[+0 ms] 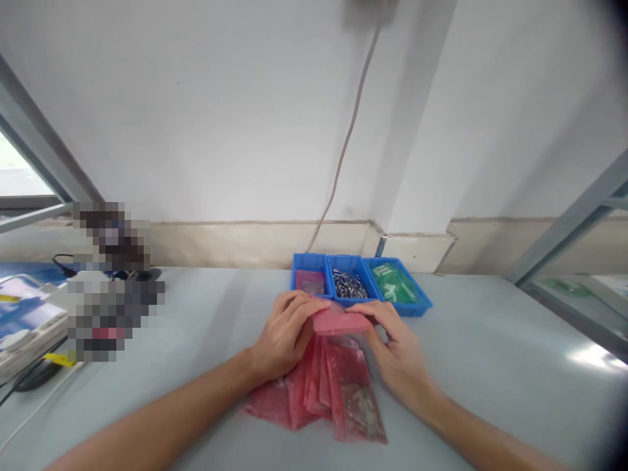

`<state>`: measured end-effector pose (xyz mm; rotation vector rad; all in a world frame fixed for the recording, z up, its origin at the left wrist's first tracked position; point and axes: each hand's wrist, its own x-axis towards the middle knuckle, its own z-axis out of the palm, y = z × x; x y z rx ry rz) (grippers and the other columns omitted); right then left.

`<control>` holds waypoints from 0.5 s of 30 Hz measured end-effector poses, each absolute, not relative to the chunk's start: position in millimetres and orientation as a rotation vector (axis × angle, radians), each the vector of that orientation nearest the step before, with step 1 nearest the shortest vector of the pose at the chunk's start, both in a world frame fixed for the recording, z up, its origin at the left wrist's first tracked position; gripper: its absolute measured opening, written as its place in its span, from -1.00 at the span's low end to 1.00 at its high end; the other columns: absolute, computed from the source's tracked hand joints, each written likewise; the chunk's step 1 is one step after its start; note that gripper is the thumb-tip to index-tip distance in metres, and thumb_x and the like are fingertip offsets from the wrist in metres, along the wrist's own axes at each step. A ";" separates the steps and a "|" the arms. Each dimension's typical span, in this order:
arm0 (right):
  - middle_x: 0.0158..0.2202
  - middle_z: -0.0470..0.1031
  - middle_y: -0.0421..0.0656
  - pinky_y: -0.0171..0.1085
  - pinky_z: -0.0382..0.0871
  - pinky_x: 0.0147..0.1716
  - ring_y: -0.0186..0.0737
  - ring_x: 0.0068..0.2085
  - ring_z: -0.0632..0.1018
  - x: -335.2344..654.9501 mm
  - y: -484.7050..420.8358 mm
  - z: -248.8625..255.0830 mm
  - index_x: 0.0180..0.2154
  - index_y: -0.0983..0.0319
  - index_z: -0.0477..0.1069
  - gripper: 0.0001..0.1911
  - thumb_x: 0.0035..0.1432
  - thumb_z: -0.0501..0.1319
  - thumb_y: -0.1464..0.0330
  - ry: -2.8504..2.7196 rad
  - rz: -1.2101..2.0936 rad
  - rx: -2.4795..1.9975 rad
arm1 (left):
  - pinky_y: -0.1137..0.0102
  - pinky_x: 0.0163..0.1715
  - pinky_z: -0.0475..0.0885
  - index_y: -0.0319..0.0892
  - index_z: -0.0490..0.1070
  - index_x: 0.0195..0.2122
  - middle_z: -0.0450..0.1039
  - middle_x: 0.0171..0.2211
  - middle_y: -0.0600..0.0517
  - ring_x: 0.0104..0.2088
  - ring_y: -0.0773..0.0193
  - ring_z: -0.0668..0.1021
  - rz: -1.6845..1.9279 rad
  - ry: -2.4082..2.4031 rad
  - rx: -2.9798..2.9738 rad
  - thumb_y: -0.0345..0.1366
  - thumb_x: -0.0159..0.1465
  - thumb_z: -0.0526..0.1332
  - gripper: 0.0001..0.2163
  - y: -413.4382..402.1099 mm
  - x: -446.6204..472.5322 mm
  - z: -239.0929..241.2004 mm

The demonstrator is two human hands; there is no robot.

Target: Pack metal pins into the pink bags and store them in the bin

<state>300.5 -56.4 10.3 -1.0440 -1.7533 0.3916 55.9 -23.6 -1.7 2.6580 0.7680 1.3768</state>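
Between my two hands is a pink plastic bag (341,322), held up by its edges just in front of the blue bins. My left hand (287,330) pinches its left side with thumb and fingers. On the right side, my right hand (395,343) grips the other edge. Below them, several pink bags (314,386) lie overlapping on the table; the one at the right front (360,409) shows small pale parts through its film. What the held bag contains cannot be made out.
Three blue bins stand against the wall: one with pink bags (310,281), one with metal screws or pins (349,284), one with green bags (395,284). A power strip (29,340) with cables sits at the left. Grey metal frame posts (564,229) rise at both sides.
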 end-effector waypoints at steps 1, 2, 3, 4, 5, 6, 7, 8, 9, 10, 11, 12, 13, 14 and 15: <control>-0.12 0.66 -0.15 -0.13 0.43 -0.06 -0.06 -0.09 0.58 300.5 -56.6 10.8 -0.05 0.05 0.58 -0.82 0.49 0.18 0.31 -1.755 0.389 -1.045 | 0.06 0.19 0.35 -0.10 0.27 0.34 0.55 0.10 -0.10 0.07 0.10 0.51 1.377 0.771 2.657 -0.53 0.49 0.05 -0.57 -24.1 56.0 -1.1; -0.12 0.66 -0.14 -0.12 0.42 -0.06 -0.05 -0.09 0.58 300.3 -56.8 11.3 -0.06 0.05 0.58 -0.82 0.49 0.18 0.31 -1.754 0.388 -1.046 | 0.07 0.18 0.35 -0.11 0.27 0.33 0.55 0.10 -0.11 0.06 0.09 0.51 1.377 0.774 2.655 -0.53 0.49 0.05 -0.57 -24.6 56.2 -0.7; -0.13 0.66 -0.14 -0.11 0.42 -0.05 -0.05 -0.09 0.58 300.1 -56.9 11.8 -0.07 0.06 0.58 -0.82 0.49 0.18 0.31 -1.750 0.388 -1.046 | 0.08 0.17 0.36 -0.11 0.28 0.33 0.55 0.10 -0.11 0.06 0.09 0.51 1.377 0.778 2.653 -0.53 0.48 0.05 -0.58 -25.1 56.3 -0.3; -0.13 0.66 -0.14 -0.11 0.42 -0.05 -0.05 -0.10 0.58 299.8 -57.0 12.3 -0.08 0.06 0.58 -0.82 0.50 0.18 0.31 -1.741 0.389 -1.045 | 0.09 0.16 0.37 -0.11 0.29 0.32 0.54 0.10 -0.11 0.05 0.09 0.51 1.381 0.783 2.651 -0.53 0.48 0.05 -0.58 -25.6 56.4 0.1; -0.14 0.66 -0.14 -0.12 0.42 -0.06 -0.05 -0.10 0.58 299.5 -57.1 12.6 -0.08 0.06 0.58 -0.82 0.50 0.18 0.30 -1.731 0.392 -1.045 | 0.10 0.15 0.38 -0.12 0.29 0.32 0.54 0.10 -0.12 0.06 0.09 0.50 1.381 0.788 2.652 -0.53 0.48 0.05 -0.58 -26.1 56.4 0.6; -0.14 0.66 -0.14 -0.12 0.42 -0.06 -0.05 -0.10 0.58 299.2 -57.1 12.8 -0.09 0.07 0.58 -0.81 0.50 0.18 0.30 -1.723 0.397 -1.045 | 0.11 0.14 0.38 -0.12 0.30 0.31 0.53 0.10 -0.12 0.06 0.09 0.49 1.381 0.791 2.655 -0.53 0.48 0.06 -0.58 -26.6 56.5 1.2; -0.14 0.66 -0.14 -0.13 0.42 -0.07 -0.06 -0.11 0.58 299.0 -57.1 12.9 -0.09 0.07 0.58 -0.81 0.50 0.18 0.29 -1.716 0.405 -1.044 | 0.12 0.14 0.39 -0.12 0.30 0.31 0.53 0.09 -0.12 0.06 0.09 0.49 1.382 0.796 2.657 -0.53 0.48 0.06 -0.58 -27.1 56.6 1.9; -0.14 0.66 -0.14 -0.13 0.43 -0.07 -0.06 -0.11 0.58 298.9 -57.0 12.7 -0.09 0.07 0.59 -0.81 0.50 0.18 0.29 -1.710 0.413 -1.043 | 0.13 0.14 0.39 -0.12 0.30 0.31 0.52 0.10 -0.12 0.07 0.09 0.49 1.381 0.802 2.660 -0.53 0.47 0.06 -0.59 -27.5 56.7 2.6; -0.14 0.66 -0.13 -0.14 0.44 -0.07 -0.07 -0.11 0.58 298.9 -57.0 12.5 -0.09 0.07 0.59 -0.81 0.50 0.18 0.28 -1.707 0.421 -1.043 | 0.13 0.15 0.39 -0.12 0.30 0.31 0.52 0.10 -0.12 0.07 0.09 0.48 1.376 0.806 2.663 -0.53 0.47 0.07 -0.59 -27.8 56.9 3.2; -0.14 0.66 -0.13 -0.14 0.44 -0.06 -0.07 -0.12 0.58 298.9 -56.9 12.2 -0.09 0.08 0.59 -0.81 0.50 0.18 0.28 -1.703 0.428 -1.042 | 0.13 0.15 0.39 -0.12 0.30 0.30 0.52 0.10 -0.12 0.07 0.09 0.48 1.371 0.810 2.663 -0.52 0.48 0.07 -0.59 -28.0 57.0 3.7; -0.14 0.66 -0.13 -0.15 0.45 -0.06 -0.08 -0.12 0.59 299.0 -57.0 11.8 -0.09 0.08 0.59 -0.81 0.50 0.18 0.27 -1.698 0.436 -1.042 | 0.13 0.15 0.39 -0.12 0.30 0.30 0.51 0.10 -0.12 0.07 0.09 0.48 1.368 0.813 2.661 -0.52 0.48 0.08 -0.60 -28.1 57.2 4.1; -0.14 0.66 -0.13 -0.16 0.46 -0.06 -0.09 -0.11 0.59 299.1 -57.1 11.5 -0.09 0.08 0.59 -0.81 0.50 0.18 0.27 -1.690 0.449 -1.040 | 0.13 0.15 0.38 -0.11 0.30 0.30 0.51 0.10 -0.12 0.07 0.09 0.48 1.369 0.814 2.659 -0.51 0.48 0.09 -0.60 -28.1 57.3 4.4; -0.14 0.66 -0.13 -0.17 0.47 -0.06 -0.09 -0.11 0.60 299.2 -57.2 11.1 -0.09 0.08 0.60 -0.80 0.50 0.18 0.26 -1.680 0.466 -1.038 | 0.13 0.14 0.38 -0.11 0.30 0.30 0.51 0.10 -0.12 0.07 0.09 0.48 1.369 0.814 2.658 -0.51 0.48 0.09 -0.60 -28.1 57.4 4.5; -0.13 0.66 -0.14 -0.18 0.49 -0.07 -0.10 -0.10 0.61 299.3 -57.4 10.7 -0.09 0.09 0.60 -0.80 0.50 0.18 0.25 -1.668 0.491 -1.042 | 0.13 0.14 0.38 -0.11 0.30 0.30 0.50 0.10 -0.12 0.06 0.09 0.47 1.370 0.815 2.656 -0.50 0.49 0.09 -0.61 -28.1 57.5 4.6; -0.12 0.66 -0.14 -0.20 0.50 -0.09 -0.11 -0.10 0.62 299.4 -57.7 10.2 -0.09 0.09 0.60 -0.79 0.50 0.18 0.24 -1.654 0.520 -1.052 | 0.13 0.13 0.38 -0.11 0.31 0.30 0.50 0.09 -0.12 0.05 0.08 0.47 1.372 0.817 2.655 -0.50 0.49 0.09 -0.61 -28.1 57.5 4.8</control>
